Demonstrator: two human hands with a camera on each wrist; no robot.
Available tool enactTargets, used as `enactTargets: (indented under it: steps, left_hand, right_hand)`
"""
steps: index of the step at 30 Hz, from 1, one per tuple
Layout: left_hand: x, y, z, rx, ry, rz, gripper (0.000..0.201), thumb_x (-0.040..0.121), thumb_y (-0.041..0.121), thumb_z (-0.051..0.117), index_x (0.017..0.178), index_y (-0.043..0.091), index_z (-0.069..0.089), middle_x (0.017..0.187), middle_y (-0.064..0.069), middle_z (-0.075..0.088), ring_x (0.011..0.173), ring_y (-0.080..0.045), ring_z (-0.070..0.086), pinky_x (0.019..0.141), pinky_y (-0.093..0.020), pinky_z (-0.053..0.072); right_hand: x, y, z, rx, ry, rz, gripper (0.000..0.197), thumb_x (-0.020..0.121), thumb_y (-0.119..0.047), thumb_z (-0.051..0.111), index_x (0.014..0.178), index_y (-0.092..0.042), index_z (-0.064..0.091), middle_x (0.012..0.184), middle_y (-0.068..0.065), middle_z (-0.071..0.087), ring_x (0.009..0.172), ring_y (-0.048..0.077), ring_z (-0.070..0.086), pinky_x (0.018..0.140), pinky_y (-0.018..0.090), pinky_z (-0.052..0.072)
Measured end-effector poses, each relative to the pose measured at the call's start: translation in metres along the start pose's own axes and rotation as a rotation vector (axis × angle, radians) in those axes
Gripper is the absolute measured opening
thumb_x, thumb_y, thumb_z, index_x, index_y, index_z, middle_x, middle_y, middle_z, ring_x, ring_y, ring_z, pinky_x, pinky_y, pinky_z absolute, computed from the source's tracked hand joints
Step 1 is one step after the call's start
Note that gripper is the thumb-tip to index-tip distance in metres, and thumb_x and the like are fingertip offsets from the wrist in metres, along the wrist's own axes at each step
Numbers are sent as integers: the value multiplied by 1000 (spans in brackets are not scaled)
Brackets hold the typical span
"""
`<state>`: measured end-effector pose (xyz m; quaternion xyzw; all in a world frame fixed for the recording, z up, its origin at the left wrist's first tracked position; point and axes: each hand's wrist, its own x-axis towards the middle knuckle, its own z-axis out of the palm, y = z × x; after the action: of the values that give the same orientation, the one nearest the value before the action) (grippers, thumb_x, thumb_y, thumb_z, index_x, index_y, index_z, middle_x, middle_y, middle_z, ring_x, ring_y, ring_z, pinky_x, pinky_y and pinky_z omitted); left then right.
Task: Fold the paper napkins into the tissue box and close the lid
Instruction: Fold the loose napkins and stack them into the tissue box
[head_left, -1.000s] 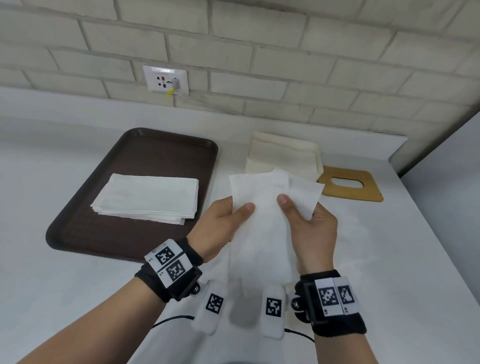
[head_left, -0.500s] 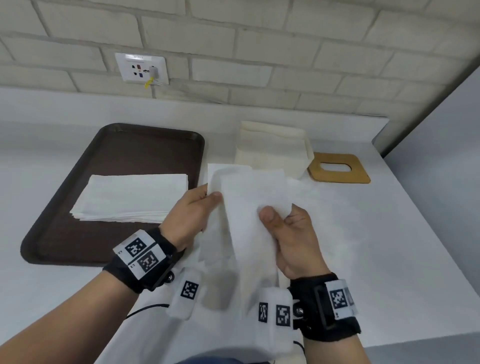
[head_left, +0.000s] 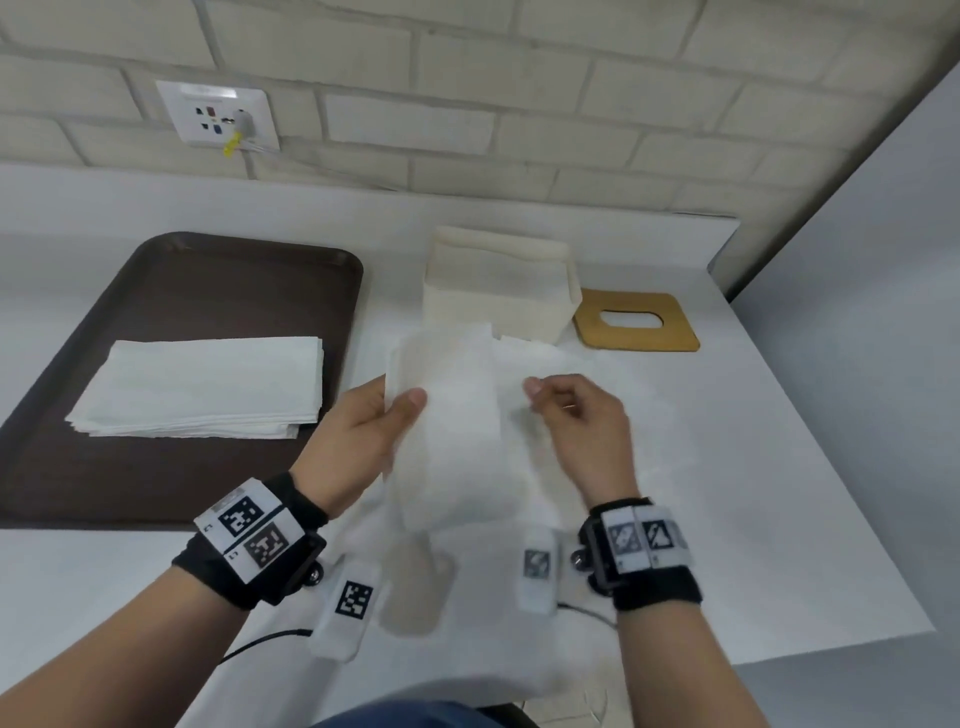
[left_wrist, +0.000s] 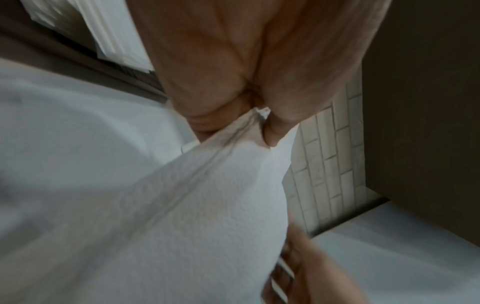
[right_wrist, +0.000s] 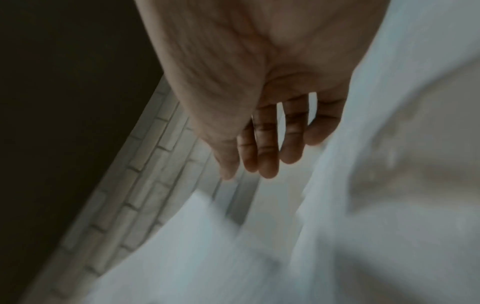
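The left hand (head_left: 358, 436) pinches one white paper napkin (head_left: 447, 415) between thumb and fingers, holding it upright above the white table (head_left: 727, 467). The right hand (head_left: 582, 431) sits just right of the napkin, fingers loosely extended and grasping nothing. Farther back stands the open cream tissue box (head_left: 498, 286), with its wooden lid (head_left: 636, 319) flat at its right. On the left, a napkin stack (head_left: 202, 387) lies on a brown tray (head_left: 171, 478).
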<state>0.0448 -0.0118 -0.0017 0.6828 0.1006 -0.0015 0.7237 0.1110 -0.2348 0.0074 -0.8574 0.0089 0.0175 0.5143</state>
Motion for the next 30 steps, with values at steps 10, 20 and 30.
enactTargets:
  steps: [10, 20, 30]
  left_hand:
    - [-6, 5, -11, -104, 220, -4, 31, 93, 38, 67, 108, 12, 76, 117, -20, 75, 115, -48, 68, 106, -69, 46]
    - [-15, 15, -29, -40, 427, 28, 22, 107, 19, 54, 105, 8, 73, 110, -14, 78, 106, -38, 73, 103, -58, 52]
    - [-16, 19, -39, 15, 466, 33, 28, 106, 26, 57, 90, 25, 80, 106, -10, 80, 105, -38, 74, 104, -65, 50]
  right_hand:
    - [76, 58, -37, -677, -375, 94, 55, 79, -38, 83, 127, -21, 61, 122, -2, 60, 117, 22, 58, 99, 37, 49]
    - [79, 55, -47, -362, -400, 84, 49, 84, -18, 75, 129, -29, 58, 113, -3, 61, 105, 17, 61, 91, 31, 48]
    - [89, 51, -69, -26, -247, 199, 14, 81, -12, 80, 72, -5, 71, 75, 8, 74, 77, 30, 72, 72, 35, 54]
